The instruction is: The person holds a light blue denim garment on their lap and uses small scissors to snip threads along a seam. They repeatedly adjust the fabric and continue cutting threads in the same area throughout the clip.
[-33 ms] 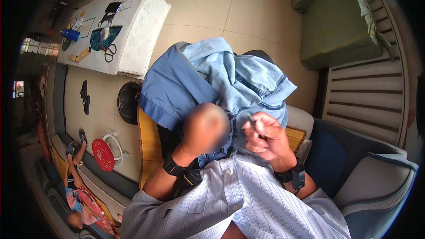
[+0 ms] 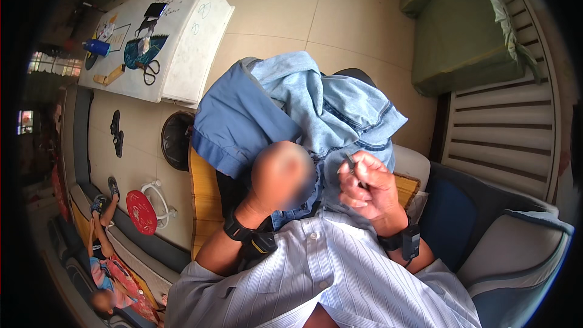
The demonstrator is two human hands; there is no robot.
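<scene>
Light blue denim garments (image 2: 291,85) lie bunched across my lap, with a smoother mid-blue piece (image 2: 237,115) on the left. My left hand (image 2: 282,173) is over the near edge of the cloth; a blur covers it, so its fingers and anything in them cannot be made out. To its right, my right hand (image 2: 370,185) is closed just above the denim. Between its thumb and fingers sits a slim dark tool (image 2: 350,161), its tip pointing up and to the left; its exact kind is too small to tell.
A white table (image 2: 188,30) at the upper left bears black-handled scissors (image 2: 151,73) and a blue bottle (image 2: 96,47). A dark waste bin (image 2: 176,140) and a red-topped stool (image 2: 141,212) stand left of me. Another person (image 2: 109,273) sits at the lower left. Green-covered furniture (image 2: 461,36) is at the upper right.
My right hand has shifted slightly to the right with the slim dark tool in it. The left hand and the denim look the same.
</scene>
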